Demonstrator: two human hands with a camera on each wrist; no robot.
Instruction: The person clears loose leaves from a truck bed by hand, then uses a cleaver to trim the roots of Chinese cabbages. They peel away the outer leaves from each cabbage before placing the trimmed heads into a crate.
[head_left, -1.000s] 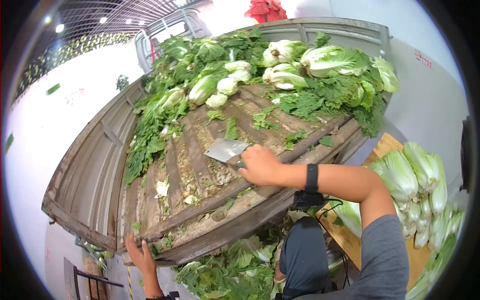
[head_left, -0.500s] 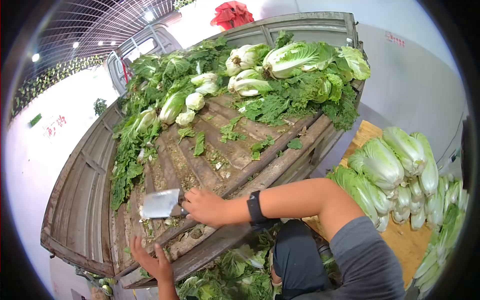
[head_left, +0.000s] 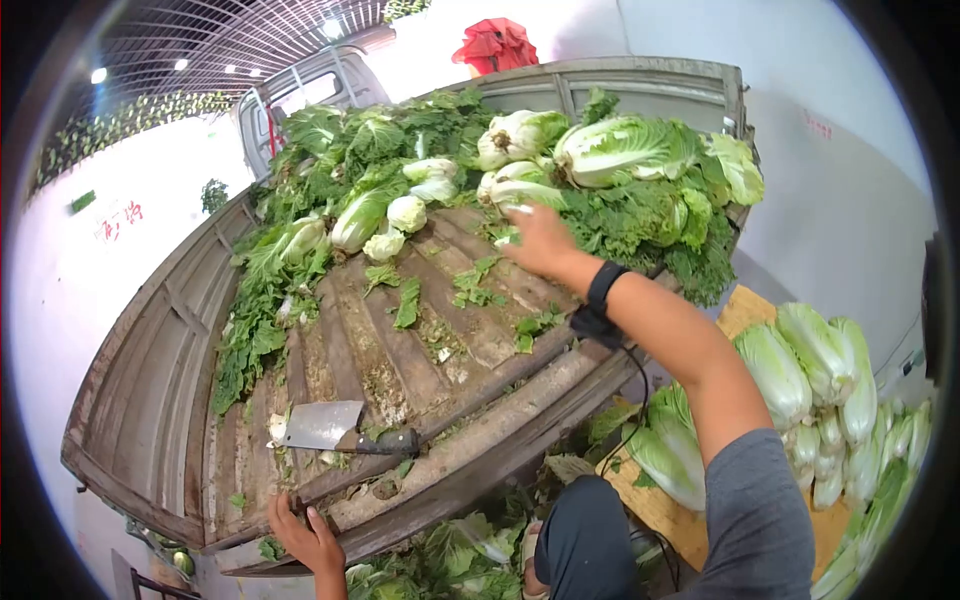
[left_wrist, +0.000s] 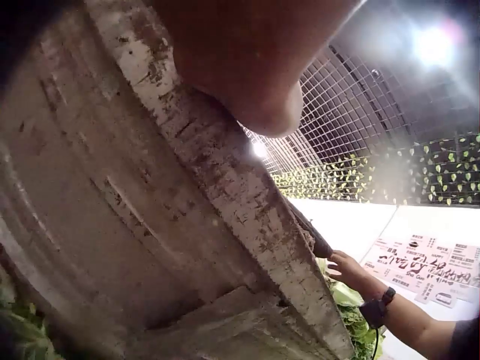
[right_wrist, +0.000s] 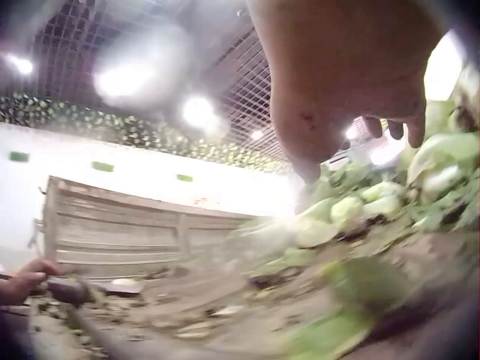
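In the head view a cleaver (head_left: 325, 425) lies flat on the truck bed near its front edge, its dark handle pointing right. The left hand (head_left: 308, 540) rests on the bed's edge just below it, fingers loosely spread. The right hand (head_left: 540, 240) reaches over the bed beside a cabbage with a white base (head_left: 520, 187); whether they touch is unclear. In the right wrist view the right hand (right_wrist: 349, 82) has its fingers extended and nothing visible in them. The left wrist view shows the left hand (left_wrist: 240, 60) close up against the worn edge, fingertips partly hidden.
Cabbages (head_left: 625, 150) and loose leaves (head_left: 250, 340) line the bed's back and left. A side panel (head_left: 150, 380) rises at left. Trimmed cabbages (head_left: 775, 375) sit on a wooden board (head_left: 640, 490) at right. More leaves (head_left: 450, 560) lie below the bed's edge.
The right hand has let go of the cleaver, which now lies on the bed, and has moved up and right toward the cabbages. The left hand has lowered onto the bed's edge.
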